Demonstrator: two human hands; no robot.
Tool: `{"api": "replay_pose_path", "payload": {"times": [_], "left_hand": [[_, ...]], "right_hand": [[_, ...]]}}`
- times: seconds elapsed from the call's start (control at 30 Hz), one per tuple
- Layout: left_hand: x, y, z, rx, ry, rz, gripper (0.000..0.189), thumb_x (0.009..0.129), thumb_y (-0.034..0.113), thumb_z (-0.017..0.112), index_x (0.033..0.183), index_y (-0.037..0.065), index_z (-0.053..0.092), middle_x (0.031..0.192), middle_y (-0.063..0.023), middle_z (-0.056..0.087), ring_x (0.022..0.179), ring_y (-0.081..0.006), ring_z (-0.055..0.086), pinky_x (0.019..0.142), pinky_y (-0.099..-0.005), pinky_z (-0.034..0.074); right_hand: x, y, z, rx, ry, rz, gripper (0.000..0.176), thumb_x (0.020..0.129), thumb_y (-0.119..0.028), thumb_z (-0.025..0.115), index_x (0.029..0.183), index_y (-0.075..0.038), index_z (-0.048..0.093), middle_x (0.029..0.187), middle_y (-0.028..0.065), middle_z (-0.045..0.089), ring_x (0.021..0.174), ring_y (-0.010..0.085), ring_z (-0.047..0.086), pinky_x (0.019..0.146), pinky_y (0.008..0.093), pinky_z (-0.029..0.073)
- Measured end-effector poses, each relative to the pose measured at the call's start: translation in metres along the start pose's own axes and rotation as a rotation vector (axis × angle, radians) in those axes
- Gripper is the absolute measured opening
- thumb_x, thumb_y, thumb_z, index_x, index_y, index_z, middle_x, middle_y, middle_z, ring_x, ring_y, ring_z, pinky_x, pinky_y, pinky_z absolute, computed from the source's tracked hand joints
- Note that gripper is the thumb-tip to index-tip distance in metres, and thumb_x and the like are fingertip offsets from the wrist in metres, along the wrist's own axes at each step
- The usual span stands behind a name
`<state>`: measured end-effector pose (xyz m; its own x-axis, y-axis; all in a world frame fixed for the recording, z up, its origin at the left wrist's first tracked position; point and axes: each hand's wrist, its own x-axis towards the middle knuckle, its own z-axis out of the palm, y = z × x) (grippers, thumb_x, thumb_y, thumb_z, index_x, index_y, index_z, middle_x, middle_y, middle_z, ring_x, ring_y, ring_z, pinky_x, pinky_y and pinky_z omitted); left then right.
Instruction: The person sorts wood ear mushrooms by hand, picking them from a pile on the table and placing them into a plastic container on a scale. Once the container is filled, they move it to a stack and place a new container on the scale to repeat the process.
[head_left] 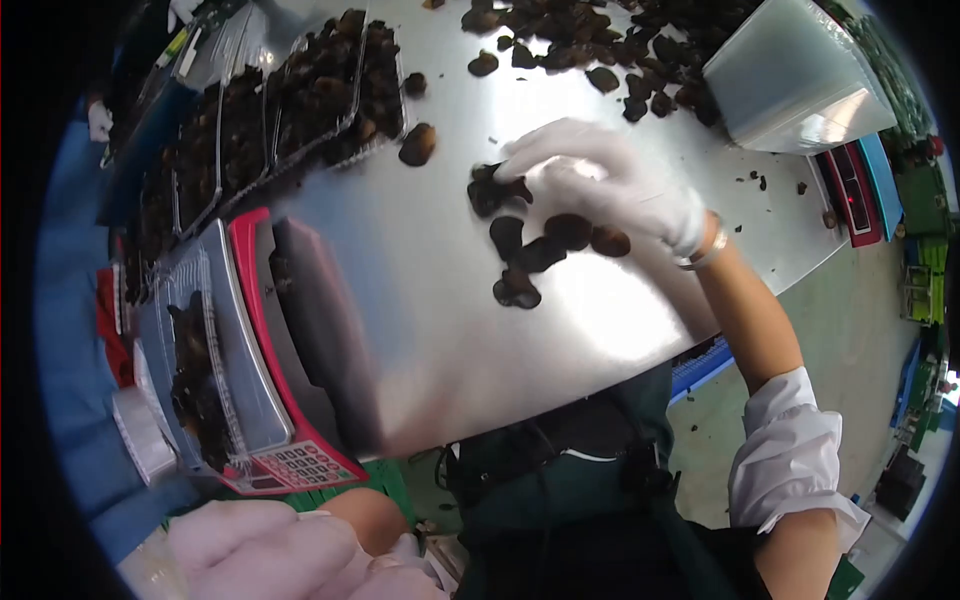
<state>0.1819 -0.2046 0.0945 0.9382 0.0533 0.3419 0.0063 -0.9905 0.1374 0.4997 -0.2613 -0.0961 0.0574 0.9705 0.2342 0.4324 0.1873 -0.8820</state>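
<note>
My right hand (610,185), in a white glove, reaches over the metal table with fingers stretched forward and thumb apart. Its fingertips touch a dark brown clump of what look like wood ear mushrooms (487,192). Several more loose mushroom pieces (543,255) lie just below that hand. At the bottom left, close to the camera, is my left hand (265,550), in a pinkish-white glove. Its fingers look curled, beside a translucent edge; whatever they hold is hidden. Near it stands a red-framed scale (300,440), bearing a clear plastic tray (225,370) with dark mushrooms inside.
Clear trays (300,150) filled with mushrooms line the table's left side. A mushroom pile (570,35) spreads along the far edge. Stacked clear containers (790,80) stand at the right, near another red device (855,190). A blue basket (705,365) sits below the table edge.
</note>
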Motion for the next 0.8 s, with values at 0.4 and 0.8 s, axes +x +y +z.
{"api": "replay_pose_path", "payload": {"times": [0.4, 0.8], "left_hand": [[-0.026, -0.045, 0.043, 0.008, 0.447, 0.114, 0.033, 0.079, 0.003, 0.064, 0.11, 0.003, 0.054, 0.097, -0.0133, 0.059, 0.079, -0.0274, 0.058, 0.069, -0.0391, 0.047], [0.07, -0.133, 0.25, 0.178, 0.073, -0.487, 0.047, 0.089, 0.003, 0.056, 0.136, 0.008, 0.06, 0.133, -0.0171, 0.06, 0.109, -0.036, 0.054, 0.1, -0.043, 0.047]], "right_hand": [[-0.078, 0.006, 0.051, -0.382, 0.016, 0.057, 0.043, 0.096, -0.015, 0.058, 0.137, -0.006, 0.058, 0.147, 0.0219, 0.048, 0.138, 0.0423, 0.043, 0.118, 0.05, 0.033], [-0.057, 0.02, 0.009, -0.534, -0.153, 0.128, 0.068, 0.108, -0.047, 0.034, 0.156, 0.001, 0.03, 0.161, 0.0237, 0.032, 0.153, 0.0369, 0.024, 0.126, 0.0466, 0.015]]}}
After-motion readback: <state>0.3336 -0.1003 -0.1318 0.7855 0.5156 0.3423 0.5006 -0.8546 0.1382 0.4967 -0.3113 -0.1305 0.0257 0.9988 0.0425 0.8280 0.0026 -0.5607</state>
